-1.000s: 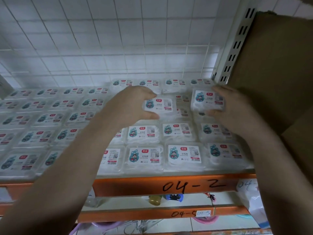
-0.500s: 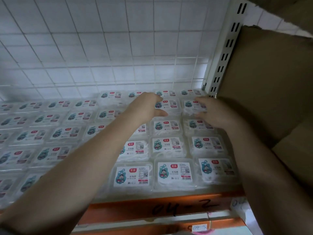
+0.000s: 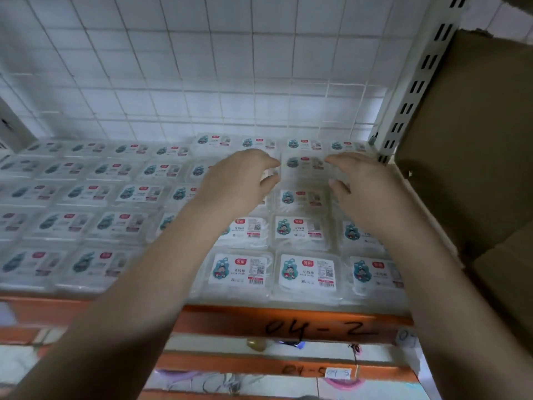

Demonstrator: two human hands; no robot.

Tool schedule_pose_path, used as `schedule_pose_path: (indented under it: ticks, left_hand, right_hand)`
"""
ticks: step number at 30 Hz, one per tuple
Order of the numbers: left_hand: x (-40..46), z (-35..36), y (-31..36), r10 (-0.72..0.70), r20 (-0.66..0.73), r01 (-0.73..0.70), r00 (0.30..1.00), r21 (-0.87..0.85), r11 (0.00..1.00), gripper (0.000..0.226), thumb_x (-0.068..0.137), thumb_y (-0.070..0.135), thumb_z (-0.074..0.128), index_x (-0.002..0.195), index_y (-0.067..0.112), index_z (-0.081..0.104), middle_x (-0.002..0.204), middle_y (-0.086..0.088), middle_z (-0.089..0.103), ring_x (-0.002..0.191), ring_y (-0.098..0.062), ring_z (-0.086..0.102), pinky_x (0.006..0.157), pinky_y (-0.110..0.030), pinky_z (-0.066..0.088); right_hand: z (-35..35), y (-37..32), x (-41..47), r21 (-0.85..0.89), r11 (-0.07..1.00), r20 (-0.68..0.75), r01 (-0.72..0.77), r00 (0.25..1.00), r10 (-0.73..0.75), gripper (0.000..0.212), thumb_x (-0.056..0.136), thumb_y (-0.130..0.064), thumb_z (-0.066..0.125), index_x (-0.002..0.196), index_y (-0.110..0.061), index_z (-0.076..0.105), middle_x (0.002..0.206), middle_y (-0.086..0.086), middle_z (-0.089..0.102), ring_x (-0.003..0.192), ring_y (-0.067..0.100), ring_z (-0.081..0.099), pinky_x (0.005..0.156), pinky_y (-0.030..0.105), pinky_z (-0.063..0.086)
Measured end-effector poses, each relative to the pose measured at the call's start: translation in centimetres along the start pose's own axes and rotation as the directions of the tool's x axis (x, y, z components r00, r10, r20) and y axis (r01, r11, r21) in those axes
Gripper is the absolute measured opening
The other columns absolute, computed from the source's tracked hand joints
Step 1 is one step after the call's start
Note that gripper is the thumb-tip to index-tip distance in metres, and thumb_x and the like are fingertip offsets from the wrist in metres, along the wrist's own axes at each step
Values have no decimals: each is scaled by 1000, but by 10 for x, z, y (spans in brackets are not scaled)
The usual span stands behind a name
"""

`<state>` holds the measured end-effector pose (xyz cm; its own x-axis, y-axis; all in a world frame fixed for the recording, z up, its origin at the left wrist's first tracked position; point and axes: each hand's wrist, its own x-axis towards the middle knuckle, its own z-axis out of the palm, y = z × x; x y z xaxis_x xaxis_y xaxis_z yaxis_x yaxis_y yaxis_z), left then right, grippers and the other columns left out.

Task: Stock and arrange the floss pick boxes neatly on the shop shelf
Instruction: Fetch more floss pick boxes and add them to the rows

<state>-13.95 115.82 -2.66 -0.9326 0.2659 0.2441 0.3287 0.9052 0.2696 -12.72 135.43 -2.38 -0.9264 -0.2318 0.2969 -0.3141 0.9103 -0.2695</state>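
Squaring up floss pick boxes near the back of the shelf [image 3: 288, 316].

Head view: I see my left hand [image 3: 239, 180] and right hand [image 3: 360, 183] flanking one floss pick box [image 3: 304, 166], fingers spread and loosely curled beside its edges. I judge this the aligning step; next, nudge it flush with its row.

White wire grid panel [image 3: 202, 67] behind; slotted white upright [image 3: 415, 79] at right, just beside brown cardboard box [image 3: 473, 134]. Below, orange rail [image 3: 288, 324] marked "04-2", second orange rail [image 3: 259, 368] lower.
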Motion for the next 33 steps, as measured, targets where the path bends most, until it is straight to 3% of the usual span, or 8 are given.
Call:
schedule_pose_path:
  ticks: [4, 6, 10, 12, 17, 20, 25, 33]
  left_hand:
    - [-54, -10, -15, -51, -133, 45, 990, -50, 998, 30, 94, 25, 49, 121, 19, 61, 125, 2, 58, 113, -19, 54, 91, -38, 46]
    - [-86, -15, -27, -64, -193, 62, 979, -16, 998, 29, 91, 25, 48, 112, 16, 66, 114, -2, 64, 102, -24, 60, 83, -36, 50]
    - [-159, -38, -63, -189, -187, 208, 964, 84, 975, 30, 84, 20, 48, 105, 13, 68, 108, -7, 66, 96, -29, 63, 79, -40, 53]
    - [-197, -52, -85, -274, -197, 300, 941, 118, 947, 33, 82, 21, 48, 107, 12, 68, 113, -10, 65, 102, -30, 61, 84, -45, 50]
    - [-299, -86, -146, -423, -262, 465, 867, 126, 876, 36, 81, 23, 49, 111, 13, 67, 113, -8, 66, 101, -30, 61, 83, -40, 49]
    - [-356, -105, -191, -465, -248, 499, 850, 99, 861, 36, 85, 26, 48, 115, 16, 65, 119, -6, 63, 108, -28, 57, 89, -38, 46]
    - [-434, -141, -258, -483, -231, 517, 844, 113, 849, 28, 82, 8, 65, 110, 13, 68, 114, -9, 65, 102, -29, 62, 83, -36, 49]
    - [-504, -184, -358, -586, -218, 614, 780, 86, 785, 31, 84, 14, 63, 115, 16, 65, 117, -7, 64, 106, -26, 60, 87, -39, 50]
  right_hand:
    - [9, -28, -13, 24, 984, -37, 176, 984, -175, 38, 88, -9, 56, 126, -12, 57, 132, 9, 54, 113, 27, 57, 91, 29, 44]
    - [21, -45, -19, 57, 972, 18, 230, 973, -231, 39, 86, -6, 57, 124, -9, 58, 134, 13, 51, 117, 31, 53, 95, 39, 47]
    - [38, -94, -34, 59, 924, 66, 377, 922, -381, 34, 84, -14, 57, 116, -7, 63, 127, 17, 55, 111, 38, 56, 87, 51, 50]
    - [44, -125, -41, 42, 900, 90, 434, 896, -436, 36, 81, -21, 54, 112, -7, 65, 122, 18, 59, 106, 38, 59, 84, 51, 51]
    - [67, -227, -63, 58, 805, 80, 591, 801, -594, 38, 88, -35, 46, 111, -11, 65, 115, 11, 62, 104, 29, 61, 85, 42, 50]
    - [90, -297, -78, 78, 780, 106, 620, 773, -625, 45, 88, -39, 40, 113, -11, 64, 115, 11, 62, 105, 29, 61, 86, 42, 52]
    - [129, -402, -94, 106, 774, 141, 625, 761, -634, 39, 84, -33, 53, 115, -12, 63, 117, 10, 62, 105, 29, 61, 87, 45, 50]
    - [177, -539, -77, 226, 735, 199, 639, 708, -677, 37, 91, -31, 54, 126, -18, 56, 133, 6, 51, 122, 26, 47, 100, 42, 39]
